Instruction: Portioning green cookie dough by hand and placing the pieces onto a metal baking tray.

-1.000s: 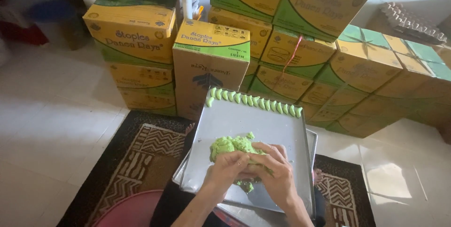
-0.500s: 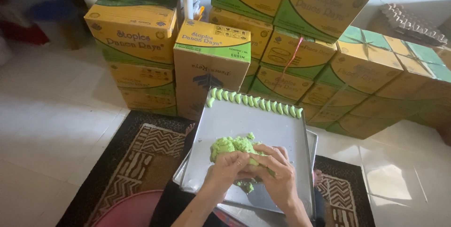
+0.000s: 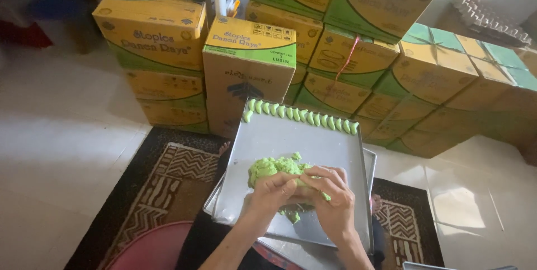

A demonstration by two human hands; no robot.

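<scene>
A lump of light green dough (image 3: 272, 167) lies in the middle of a metal baking tray (image 3: 330, 150). My left hand (image 3: 269, 193) and my right hand (image 3: 330, 197) meet at the lump's near edge, both pinching a piece of the green dough between the fingers. Along the tray's far edge runs a row of several small shaped green dough pieces (image 3: 302, 115). Small green crumbs lie under my hands. The tray rests on a second tray stacked below it.
Yellow and green cardboard boxes (image 3: 246, 63) are stacked behind the tray, more boxes to the right (image 3: 436, 74). A dark patterned rug (image 3: 168, 180) lies on the pale tiled floor (image 3: 61, 152). A red rounded object (image 3: 148, 247) sits at the lower left.
My hands stay on the dough lump with only slight finger motion. The tray and boxes have not moved.
</scene>
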